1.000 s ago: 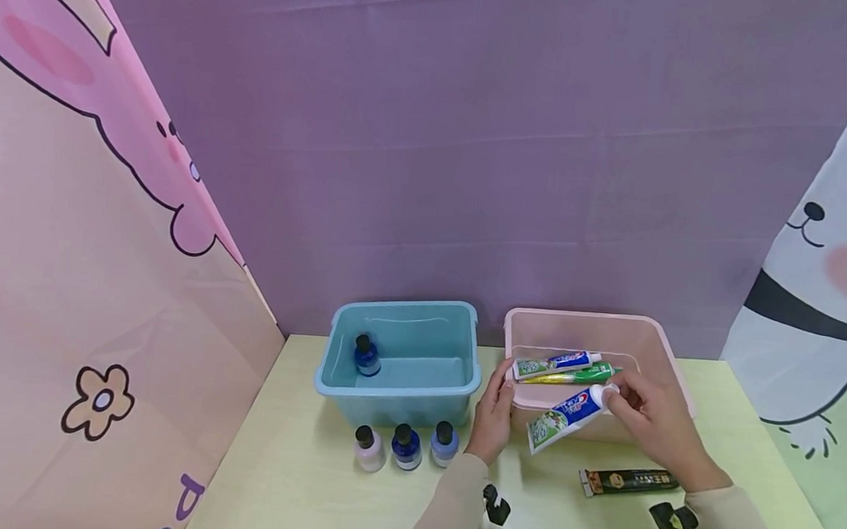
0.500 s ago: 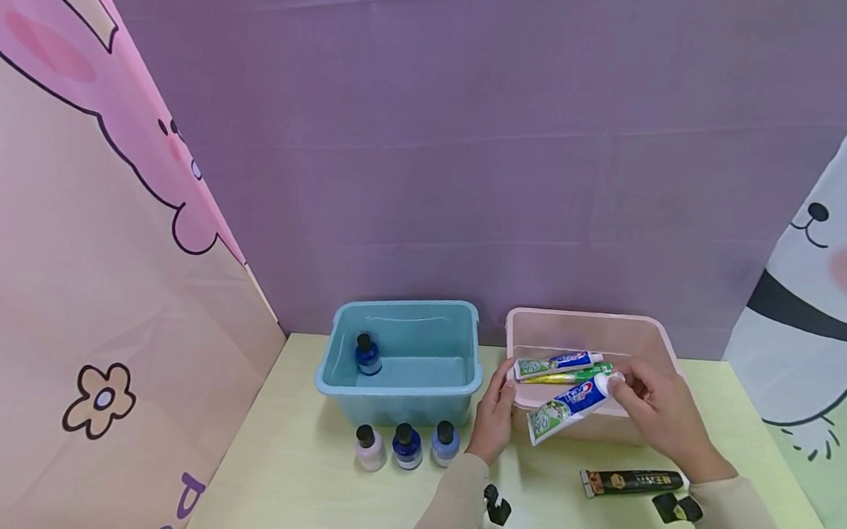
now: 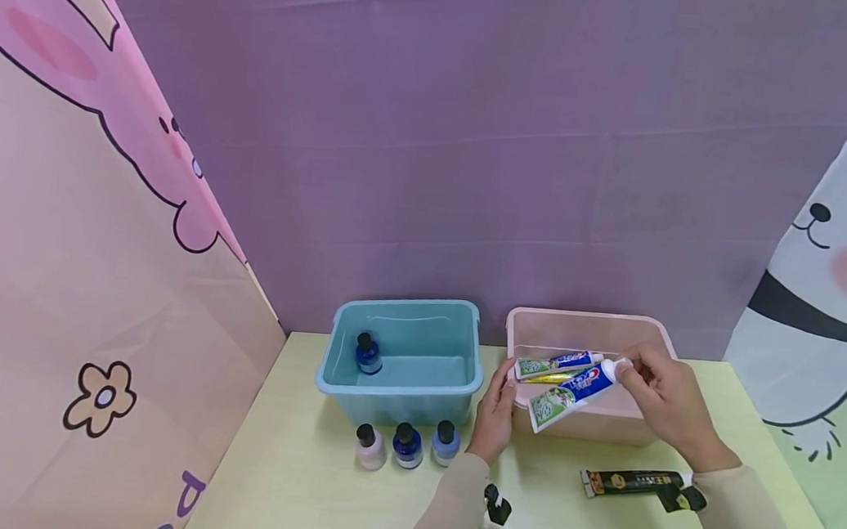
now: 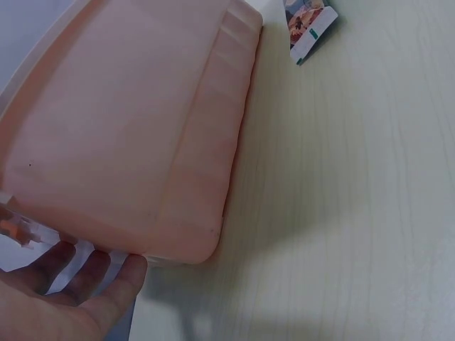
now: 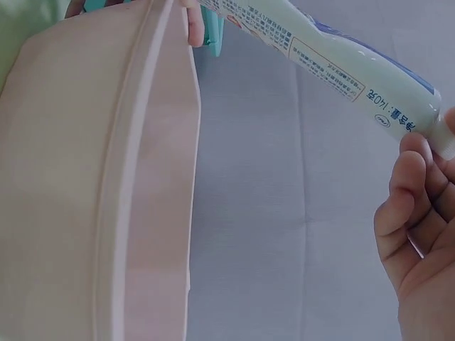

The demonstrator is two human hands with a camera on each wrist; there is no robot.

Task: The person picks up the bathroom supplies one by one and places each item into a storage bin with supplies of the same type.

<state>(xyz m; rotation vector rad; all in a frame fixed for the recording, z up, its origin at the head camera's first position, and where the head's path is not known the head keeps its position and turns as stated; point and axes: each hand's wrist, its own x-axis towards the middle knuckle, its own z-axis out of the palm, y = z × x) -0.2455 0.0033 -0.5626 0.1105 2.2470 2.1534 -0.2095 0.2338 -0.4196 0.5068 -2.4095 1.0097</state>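
Note:
My right hand (image 3: pixel 668 396) pinches a blue, white and green toothpaste tube (image 3: pixel 569 396) at its cap end. The tube slants over the front rim of the pink bin (image 3: pixel 574 427), its flat end pointing down and left. In the right wrist view, the tube's printed back (image 5: pixel 327 60) shows above the bin's rim. My left hand (image 3: pixel 493 413) grips the bin's left side; several of its fingers (image 4: pixel 128 280) touch the outer wall in the left wrist view. Inside the bin lie another toothpaste tube (image 3: pixel 557 363) and a yellow-green tube (image 3: pixel 544 379), partly covered by the held one.
A black toothpaste tube (image 3: pixel 629 482) lies on the table (image 3: pixel 304 494) beneath my right wrist. Left of the pink bin stands a blue bin (image 3: pixel 406 411) with one dark blue bottle (image 3: pixel 368 355) inside. Three small bottles (image 3: pixel 406 448) with black caps stand in front of it.
My right hand has lifted the toothpaste tube slightly up and to the right, over the pink bin's front rim. My left hand stays at the bin's left side.

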